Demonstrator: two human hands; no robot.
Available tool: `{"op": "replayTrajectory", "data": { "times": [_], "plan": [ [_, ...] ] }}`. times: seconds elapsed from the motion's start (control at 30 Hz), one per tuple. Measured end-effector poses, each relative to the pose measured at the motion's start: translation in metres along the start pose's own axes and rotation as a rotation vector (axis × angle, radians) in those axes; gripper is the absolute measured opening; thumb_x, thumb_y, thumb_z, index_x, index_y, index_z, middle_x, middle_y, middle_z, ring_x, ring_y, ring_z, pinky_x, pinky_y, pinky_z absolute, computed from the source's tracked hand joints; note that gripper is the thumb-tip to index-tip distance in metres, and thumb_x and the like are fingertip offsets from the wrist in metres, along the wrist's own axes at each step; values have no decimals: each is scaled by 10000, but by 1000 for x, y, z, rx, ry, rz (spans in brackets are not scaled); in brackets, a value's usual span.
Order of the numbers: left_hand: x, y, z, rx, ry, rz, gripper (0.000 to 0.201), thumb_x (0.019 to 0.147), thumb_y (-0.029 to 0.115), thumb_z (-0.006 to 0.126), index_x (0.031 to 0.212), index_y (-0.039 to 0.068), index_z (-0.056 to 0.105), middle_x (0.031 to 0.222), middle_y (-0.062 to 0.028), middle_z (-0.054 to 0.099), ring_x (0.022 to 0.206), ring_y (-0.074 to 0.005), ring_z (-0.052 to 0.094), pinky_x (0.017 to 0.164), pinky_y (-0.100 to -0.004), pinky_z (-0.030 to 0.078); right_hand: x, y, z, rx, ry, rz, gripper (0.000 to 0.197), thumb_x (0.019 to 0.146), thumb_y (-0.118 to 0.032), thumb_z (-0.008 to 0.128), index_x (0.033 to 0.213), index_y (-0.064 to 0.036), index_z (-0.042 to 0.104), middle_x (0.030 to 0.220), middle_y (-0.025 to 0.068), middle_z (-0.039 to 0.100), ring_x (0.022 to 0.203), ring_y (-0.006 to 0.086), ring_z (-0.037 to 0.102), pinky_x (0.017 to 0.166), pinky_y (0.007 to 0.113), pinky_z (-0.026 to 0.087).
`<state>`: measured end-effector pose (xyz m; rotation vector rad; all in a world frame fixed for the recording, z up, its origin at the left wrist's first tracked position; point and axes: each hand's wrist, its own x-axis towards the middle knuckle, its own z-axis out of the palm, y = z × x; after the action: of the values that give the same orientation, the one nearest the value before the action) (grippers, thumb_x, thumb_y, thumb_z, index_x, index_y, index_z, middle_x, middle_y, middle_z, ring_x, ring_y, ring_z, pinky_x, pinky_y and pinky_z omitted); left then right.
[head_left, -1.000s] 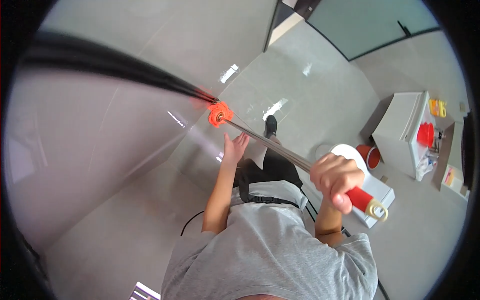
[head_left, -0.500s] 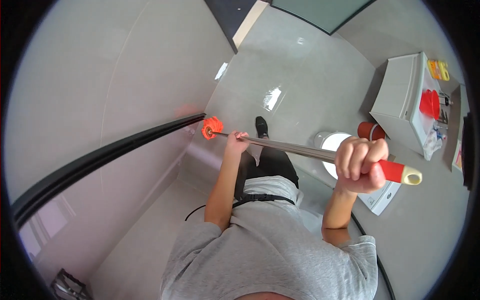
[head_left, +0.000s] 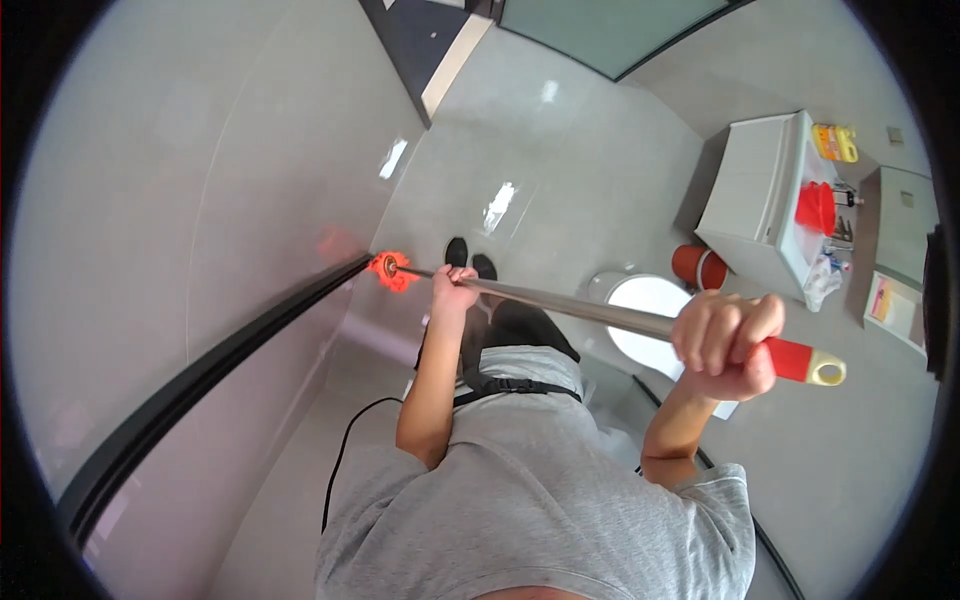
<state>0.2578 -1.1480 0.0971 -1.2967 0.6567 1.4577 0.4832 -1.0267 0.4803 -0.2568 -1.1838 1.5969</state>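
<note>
A mop with a steel pole [head_left: 570,306] lies across in front of me. Its orange head [head_left: 398,280] is at the left, against or very near the grey wall [head_left: 290,130], beside the end of a black rail [head_left: 230,360]. My left hand [head_left: 455,290] is closed round the thin part of the pole, just short of the head. Higher up and closer to me, my right hand [head_left: 728,345] wraps the pole's upper end. Beyond that fist shows a red grip [head_left: 787,360] with a pale hanging loop.
On the right stand a white toilet [head_left: 640,300], a red-brown bucket [head_left: 700,267] and a white vanity cabinet [head_left: 745,185]. A red basin [head_left: 816,207] and a yellow jug [head_left: 835,143] sit on the cabinet. A glass panel [head_left: 600,30] is at the far side.
The mop head has moved left, closer to the wall by the rail's end. Both hands keep their grip. Two shoes now show instead of one, and the view has shifted.
</note>
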Motion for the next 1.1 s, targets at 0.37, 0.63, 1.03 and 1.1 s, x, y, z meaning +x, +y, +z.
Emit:
{"op": "replayTrajectory", "data": {
  "times": [0.37,0.63,1.03,1.1],
  "plan": [
    [60,20,77,169,150,-201,230,892,265,516,740,119,423,566,-4,457,444,-133,448,425,-263,425,42,25,23,-242,125,77,262,965,-148,621,787,-67,447,607,66,515,525,171,487,501,364,460],
    [82,-39,183,368,395,-45,308,914,398,493,896,106,397,651,-13,417,487,-151,426,456,-276,392,104,28,-54,-196,206,-25,252,927,-70,655,769,-52,458,649,95,550,576,191,524,524,383,476],
    [165,-295,328,749,340,-90,321,864,291,563,1010,77,375,789,-44,407,604,-160,449,488,-265,400,162,-74,-234,-411,336,-342,234,846,-20,677,692,-33,502,526,37,492,414,183,484,388,312,414],
    [191,-339,336,796,214,-358,265,870,254,561,961,56,410,749,-47,427,611,-160,465,505,-263,422,176,-88,-242,-486,347,-397,216,819,3,654,680,-32,493,521,37,484,405,175,468,380,313,398]
  ]
}}
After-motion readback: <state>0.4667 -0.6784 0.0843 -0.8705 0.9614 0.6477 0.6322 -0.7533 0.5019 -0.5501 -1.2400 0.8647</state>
